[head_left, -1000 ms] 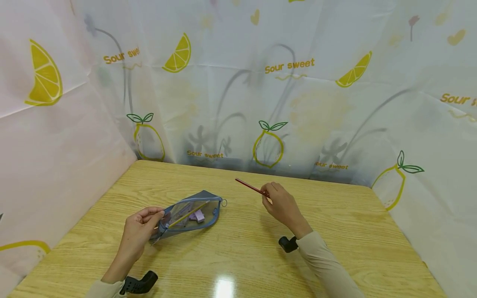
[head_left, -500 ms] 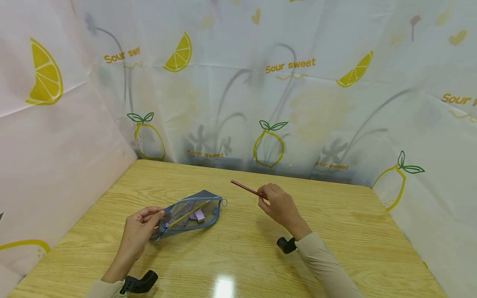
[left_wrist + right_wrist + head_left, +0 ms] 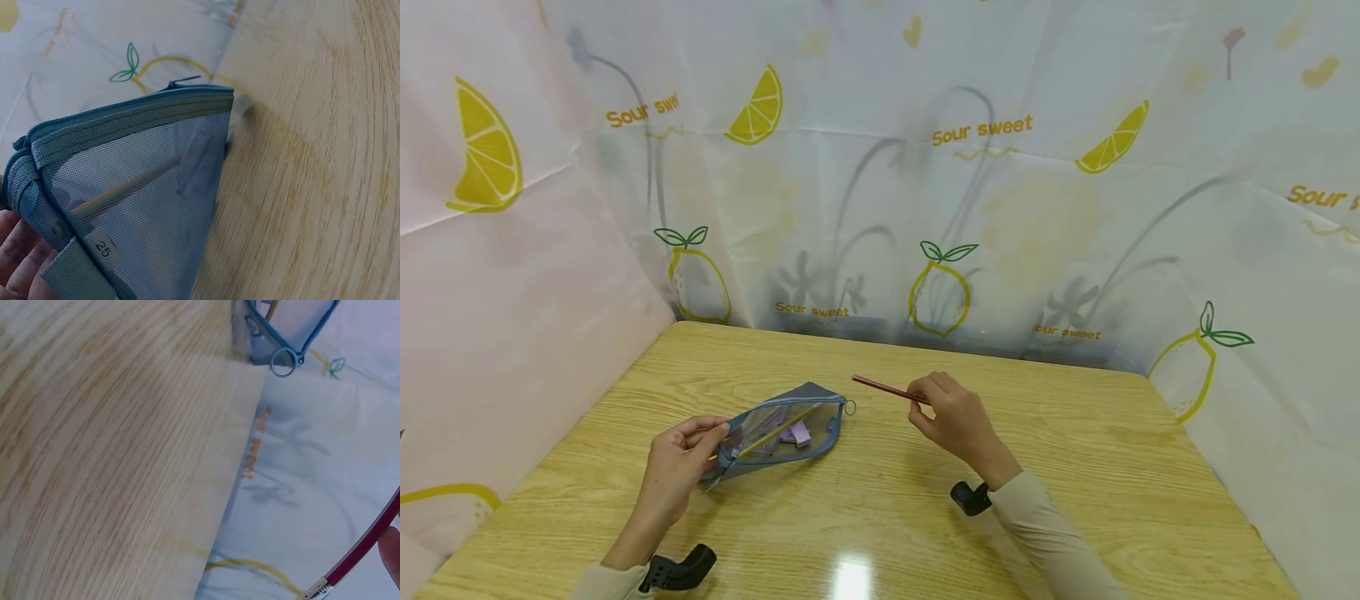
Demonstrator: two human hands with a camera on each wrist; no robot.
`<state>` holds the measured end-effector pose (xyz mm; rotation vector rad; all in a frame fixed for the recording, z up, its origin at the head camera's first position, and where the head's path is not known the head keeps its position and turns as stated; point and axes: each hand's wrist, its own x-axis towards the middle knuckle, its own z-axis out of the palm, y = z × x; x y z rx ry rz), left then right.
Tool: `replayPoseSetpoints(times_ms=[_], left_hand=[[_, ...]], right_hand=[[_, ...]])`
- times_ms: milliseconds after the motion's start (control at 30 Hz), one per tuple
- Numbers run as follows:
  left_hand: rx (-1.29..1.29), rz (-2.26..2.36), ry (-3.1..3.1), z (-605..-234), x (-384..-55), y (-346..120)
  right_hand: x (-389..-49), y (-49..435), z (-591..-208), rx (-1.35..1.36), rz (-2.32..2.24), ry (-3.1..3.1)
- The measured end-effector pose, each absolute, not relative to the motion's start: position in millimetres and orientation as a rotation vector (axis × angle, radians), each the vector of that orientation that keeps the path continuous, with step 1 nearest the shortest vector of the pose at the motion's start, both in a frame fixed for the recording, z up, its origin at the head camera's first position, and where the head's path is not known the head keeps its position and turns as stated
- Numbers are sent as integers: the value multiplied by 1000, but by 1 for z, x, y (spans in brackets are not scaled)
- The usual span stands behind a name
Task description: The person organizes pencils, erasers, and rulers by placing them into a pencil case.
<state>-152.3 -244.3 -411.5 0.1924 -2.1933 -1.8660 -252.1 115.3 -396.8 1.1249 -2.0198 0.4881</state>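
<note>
My left hand [image 3: 673, 471] pinches the left end of a blue mesh pencil case [image 3: 811, 390], whose zipped top gapes wide. Inside it lie a yellow pencil [image 3: 778, 431], set slantwise, and small lilac items [image 3: 800, 434]. Through the mesh [image 3: 156, 206] in the left wrist view, the pencil shows dimly. To the right, above the table, my right hand [image 3: 955, 423] grips a dark red pencil [image 3: 883, 387] between thumb and fingers. One end points left, near the case's zip ring [image 3: 850, 407]. A silver ferrule [image 3: 319, 589] shows on the red pencil in the right wrist view.
The case is over a wood-grain table [image 3: 880, 500]. White printed sheets with lemons [image 3: 940, 287] wall off its back and sides. Each wrist carries a black camera mount, such as the left one [image 3: 681, 568].
My right hand has moved left and slightly down with the red pencil, bringing its tip closer to the pencil case. My left hand and the case have stayed in place.
</note>
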Motion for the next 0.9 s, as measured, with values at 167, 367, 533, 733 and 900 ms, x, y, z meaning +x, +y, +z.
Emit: replayPoseSetpoints(times_ms=[167, 367, 533, 733, 900], left_hand=[[184, -1863, -2196, -412, -152, -244], [177, -1860, -2201, -412, -152, -244], [176, -1851, -2205, -413, -152, -244], [173, -1845, -2204, -412, -151, -244], [173, -1847, -2209, -411, -151, -244]], right_hand=[[-249, 111, -397, 1138, 501, -2006], [-245, 105, -395, 1150, 548, -2009], [-238, 96, -391, 1189, 596, -2004], [-232, 87, -385, 1234, 643, -1999], [-230, 81, -383, 1280, 694, -1995]])
